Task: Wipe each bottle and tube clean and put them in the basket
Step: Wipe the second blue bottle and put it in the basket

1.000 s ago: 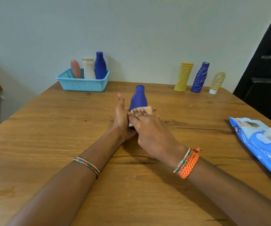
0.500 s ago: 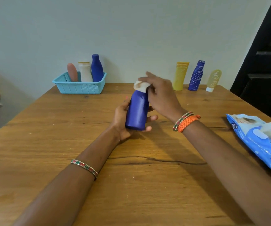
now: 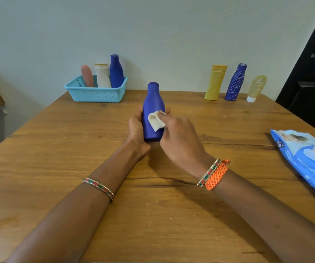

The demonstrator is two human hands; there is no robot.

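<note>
Basket holding pink tube, white bottle, blue bottle

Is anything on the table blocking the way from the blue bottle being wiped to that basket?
Nothing visible does. The blue bottle, gripped by the left hand, has bare table between it and the basket, which already holds three containers at its back.

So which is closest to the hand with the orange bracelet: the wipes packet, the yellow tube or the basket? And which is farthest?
From the right hand:
1. Yellow tube, standing by the wall, ahead to the right.
2. Wipes packet at the right table edge and basket, far left by the wall: too close to call.
</note>
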